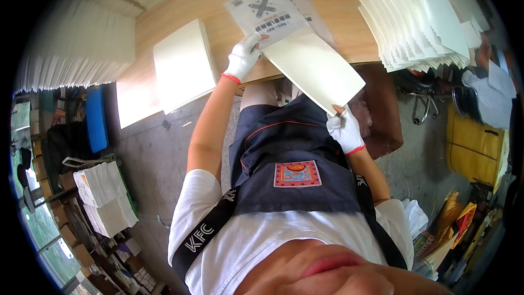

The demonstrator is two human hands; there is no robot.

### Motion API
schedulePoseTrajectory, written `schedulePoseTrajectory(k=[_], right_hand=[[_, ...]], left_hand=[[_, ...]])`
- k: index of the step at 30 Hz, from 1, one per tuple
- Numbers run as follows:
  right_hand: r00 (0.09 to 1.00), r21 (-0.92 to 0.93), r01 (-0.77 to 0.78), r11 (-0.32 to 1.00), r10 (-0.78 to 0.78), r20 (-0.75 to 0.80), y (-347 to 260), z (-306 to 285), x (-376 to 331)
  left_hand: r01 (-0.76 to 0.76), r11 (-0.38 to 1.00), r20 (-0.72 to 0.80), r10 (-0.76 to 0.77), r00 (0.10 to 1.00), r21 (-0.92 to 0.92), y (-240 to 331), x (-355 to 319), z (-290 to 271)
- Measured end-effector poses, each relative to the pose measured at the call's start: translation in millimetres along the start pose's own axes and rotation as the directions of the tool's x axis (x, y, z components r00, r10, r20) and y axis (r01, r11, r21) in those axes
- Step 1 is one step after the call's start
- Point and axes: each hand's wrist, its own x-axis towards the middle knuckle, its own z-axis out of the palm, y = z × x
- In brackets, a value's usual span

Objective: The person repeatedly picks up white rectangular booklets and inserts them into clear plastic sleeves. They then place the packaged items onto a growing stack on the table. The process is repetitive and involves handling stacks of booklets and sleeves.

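A wooden counter [229,0] holds paper things. Far left of the fingers sits a big fanned pile of cream sheets [76,49]. Nearer lies a flat cream stack [183,65]. The gloved left hand [243,57] has its fingers [252,41] pressed on a printed sheet [265,13], just above a cream booklet [314,68]. The gloved right hand [345,130] pinches the booklet's low corner with its fingers [339,113]. Up right is another fanned paper pile [415,22]. A grey floor [147,153] lies below.
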Motion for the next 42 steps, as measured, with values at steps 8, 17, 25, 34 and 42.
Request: schedulePoseTrajectory(k=[8, 17, 25, 34, 42], right_hand=[[0.991, -0.13, 0.113, 0.985, -0.122, -0.057, 38.6, 30.5, 9.7], [0.983, -0.325, 0.148, 0.934, -0.104, 0.149, 42.0, 50.2, -9.8], [1.0, -0.495, 0.012, 0.869, -0.02, -0.011, 57.4, 33.1, -1.2], [0.991, -0.29, -0.052, 0.956, 0.013, -0.133, 82.4, 45.8, 95.0], [0.99, -0.922, -0.072, 0.381, 0.138, -0.02, 38.8, 94.1, 99.3]], left_hand=[[-0.076, 0.996, -0.229, 0.063, 0.971, -0.051, 13.7, -28.2, 25.0], [0.126, 0.311, -0.098, -0.612, 0.785, -0.942, 27.1, -45.4, 93.5], [0.276, 0.521, 0.049, -0.407, 0.912, -0.807, -28.7, -118.6, 180.8], [0.383, 0.124, 0.247, -0.58, 0.777, -0.915, -39.0, -137.5, 187.4], [0.5, -0.204, 0.5, -0.644, 0.579, -0.842, 21.3, -132.9, 101.6]])
